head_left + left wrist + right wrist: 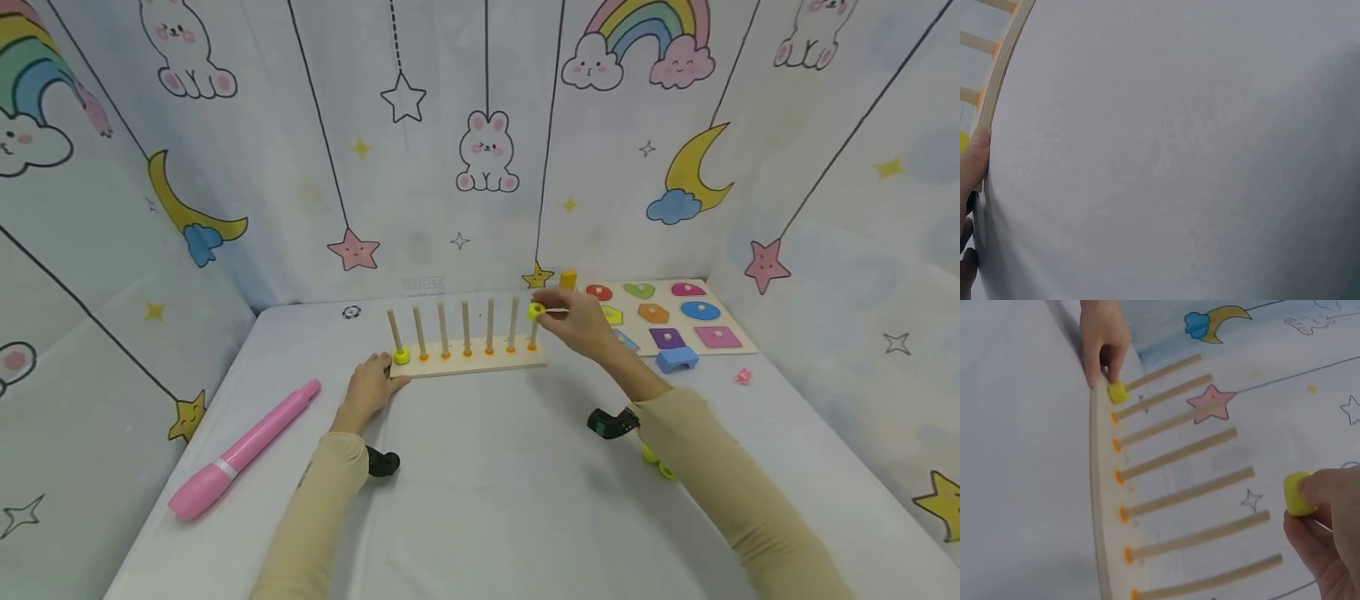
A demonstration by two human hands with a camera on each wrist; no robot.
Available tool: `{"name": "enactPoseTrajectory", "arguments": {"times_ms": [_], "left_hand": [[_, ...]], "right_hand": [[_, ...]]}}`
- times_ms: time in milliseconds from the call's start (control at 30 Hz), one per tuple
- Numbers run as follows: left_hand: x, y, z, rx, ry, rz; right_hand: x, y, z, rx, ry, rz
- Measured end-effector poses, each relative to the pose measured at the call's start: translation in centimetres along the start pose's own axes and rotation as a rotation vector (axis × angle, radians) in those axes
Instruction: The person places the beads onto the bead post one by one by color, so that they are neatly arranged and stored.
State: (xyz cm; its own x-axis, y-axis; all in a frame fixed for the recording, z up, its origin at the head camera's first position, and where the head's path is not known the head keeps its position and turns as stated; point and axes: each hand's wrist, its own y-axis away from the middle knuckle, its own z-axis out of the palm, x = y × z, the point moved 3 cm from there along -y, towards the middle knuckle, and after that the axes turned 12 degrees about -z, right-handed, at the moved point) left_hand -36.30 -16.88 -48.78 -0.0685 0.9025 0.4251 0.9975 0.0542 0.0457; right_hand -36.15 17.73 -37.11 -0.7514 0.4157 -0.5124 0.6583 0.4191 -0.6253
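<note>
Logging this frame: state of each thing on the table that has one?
left hand: fingers on the peg board's left end
right hand: pinching a yellow bead
peg board: flat, seven pegs upright
yellow bead: held by the rightmost peg's top, not threaded
seated bead: at the leftmost peg's base
pink pen: lying, capped
shape puzzle: pieces seated

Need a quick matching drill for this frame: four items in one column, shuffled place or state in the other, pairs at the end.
Items:
1. left hand
2. right hand
3. pink marker
4. blue arch block

Places or states:
A. lies on the table, left of the peg board
B. pinches a yellow bead near the top of the rightmost peg
C. rests against the left end of the peg board
D. sits on the table in front of the shape puzzle

Pairs: 1-C, 2-B, 3-A, 4-D
</note>
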Motion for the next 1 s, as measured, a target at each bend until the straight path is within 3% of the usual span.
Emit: {"name": "enactPoseTrajectory", "arguments": {"times_ms": [400,633,867,1000], "left_hand": [[0.1,0.2,-0.5,-0.002,0.031,-0.017],[-0.2,0.6,-0.2,0.007,0.019,-0.012],[-0.3,0.4,0.2,0.02,0.051,-0.011],[-0.3,0.5,0.1,0.057,0.061,0.022]], "right_hand": [[-2.4,-7.0,8.8,-0.057,-0.074,-0.124],[-4.4,-9.9,13.9,-0.118,-0.088,-0.178],[-5.4,-11.5,17.3,-0.187,0.02,-0.168],[-5.5,-12.0,18.2,-0.196,0.076,-0.161]]}}
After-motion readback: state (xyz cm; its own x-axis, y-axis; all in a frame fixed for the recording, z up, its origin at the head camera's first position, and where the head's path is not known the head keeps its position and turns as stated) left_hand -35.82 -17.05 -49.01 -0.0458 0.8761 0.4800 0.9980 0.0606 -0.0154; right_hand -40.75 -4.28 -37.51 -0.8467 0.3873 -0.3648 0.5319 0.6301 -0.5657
